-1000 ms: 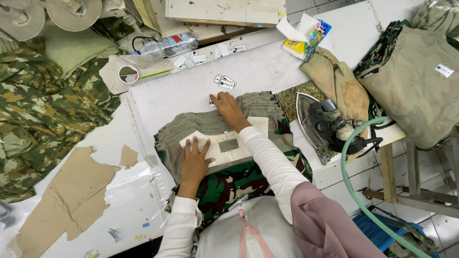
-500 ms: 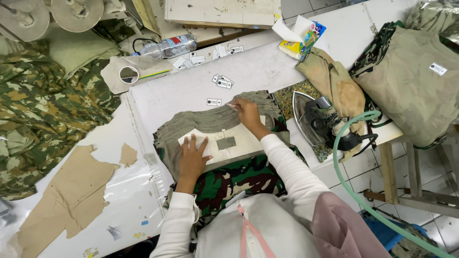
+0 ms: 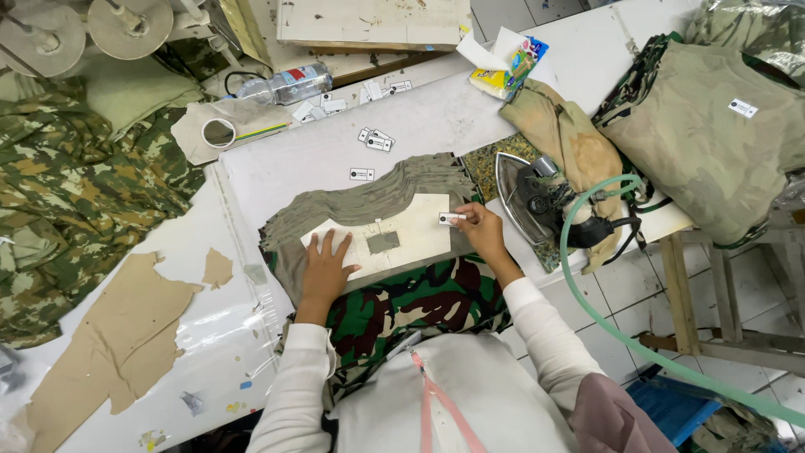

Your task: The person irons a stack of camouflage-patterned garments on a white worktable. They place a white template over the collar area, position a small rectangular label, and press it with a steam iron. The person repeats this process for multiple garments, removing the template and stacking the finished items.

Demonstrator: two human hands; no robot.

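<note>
Camouflage cloth [image 3: 59, 210] lay heaped at the far left; brown paper scraps [image 3: 117, 335] sat on the white tabletop [image 3: 293, 159]. Left hand [image 3: 325, 262] rested flat, fingers spread apart, on the left end of the cream card template [image 3: 394, 239], which lay over a fanned stack of olive fabric pieces [image 3: 369, 197]. A small rectangular window was cut near the template's middle. Loose white labels [image 3: 376, 139] lay above the stack, apart from it, with a clear plastic bottle [image 3: 289, 84] beyond them. Right hand [image 3: 482, 231] held one small white label [image 3: 451, 218], fingers pinched on it at the template's right edge, just above the card. The steam iron [image 3: 537, 201] rested on its patterned pad just beside that hand, its green hose [image 3: 604, 319] looping down to the right; an olive garment pile [image 3: 713, 143] sat at the far right. Judged risks: if the left hand's pressure eased, the template could slide on the fanned fabric and put the label off position; the right wrist lay close to the iron's soleplate, so a careless sweep could touch it; the hose could snag the sleeve.
</note>
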